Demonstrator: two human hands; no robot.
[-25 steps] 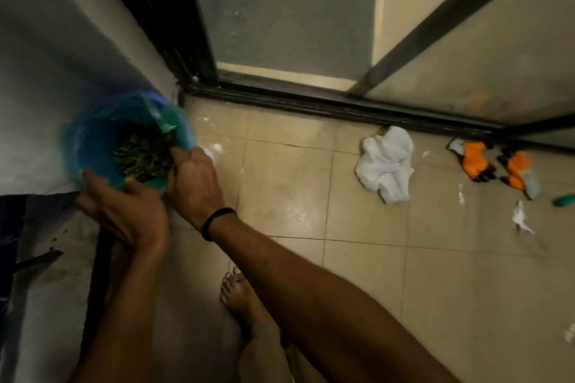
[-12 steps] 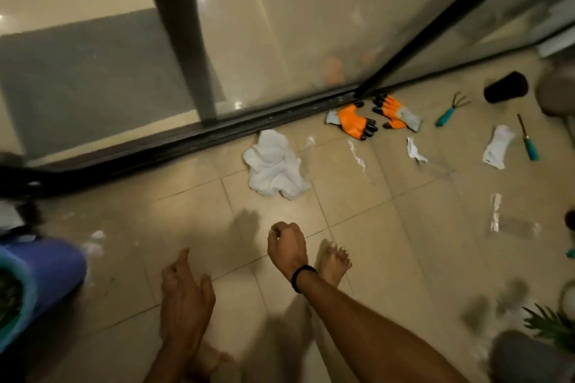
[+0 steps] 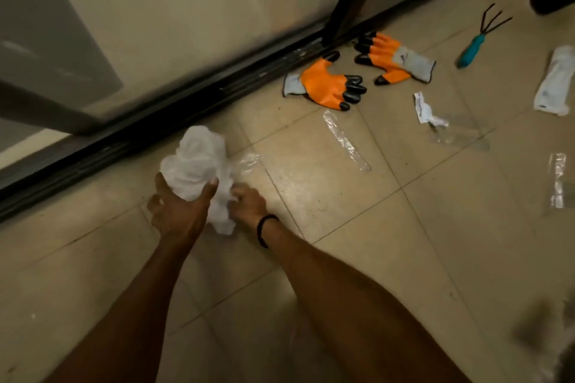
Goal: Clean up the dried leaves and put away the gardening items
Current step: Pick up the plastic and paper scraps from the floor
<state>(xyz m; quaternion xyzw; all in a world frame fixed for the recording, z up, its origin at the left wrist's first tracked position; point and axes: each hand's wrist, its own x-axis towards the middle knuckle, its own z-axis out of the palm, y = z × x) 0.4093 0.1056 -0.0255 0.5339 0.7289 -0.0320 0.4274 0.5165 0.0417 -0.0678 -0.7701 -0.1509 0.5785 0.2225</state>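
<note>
Whereas half a second ago both hands hung empty above the tiles, the left hand (image 3: 179, 211) now clutches the crumpled white plastic bag (image 3: 199, 165) beside the black door track (image 3: 130, 140), and the right hand (image 3: 249, 204) pinches its lower edge. Right of them, clear plastic wrappers (image 3: 345, 140) lie loose on the beige tiled floor (image 3: 389, 242). Beyond, untouched, lie two orange-and-grey gardening gloves (image 3: 326, 84), then the teal-handled hand rake (image 3: 480, 39).
</note>
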